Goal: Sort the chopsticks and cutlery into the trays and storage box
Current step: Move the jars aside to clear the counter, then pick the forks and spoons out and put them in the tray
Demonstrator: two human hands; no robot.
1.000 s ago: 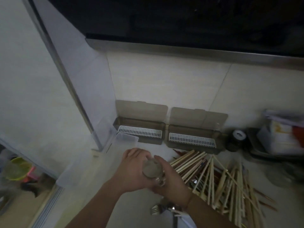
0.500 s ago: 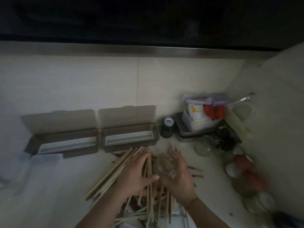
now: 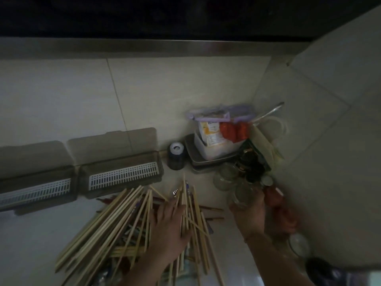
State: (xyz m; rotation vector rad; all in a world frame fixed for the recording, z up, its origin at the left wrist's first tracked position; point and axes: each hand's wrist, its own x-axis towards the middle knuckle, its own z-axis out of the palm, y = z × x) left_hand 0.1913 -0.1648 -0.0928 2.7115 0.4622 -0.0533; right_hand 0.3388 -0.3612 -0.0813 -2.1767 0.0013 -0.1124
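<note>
Dim counter: left hand lies flat, fingers spread on the chopsticks; right hand grips a glass jar.

A loose pile of chopsticks lay on the pale counter at about 7 o'clock. The left hand rested flat on the pile, fingers straight. At 4 o'clock the right hand gripped a clear glass jar beside other jars. At 9 o'clock, two open brown trays with white slotted inserts stood against the tiled wall.
</note>
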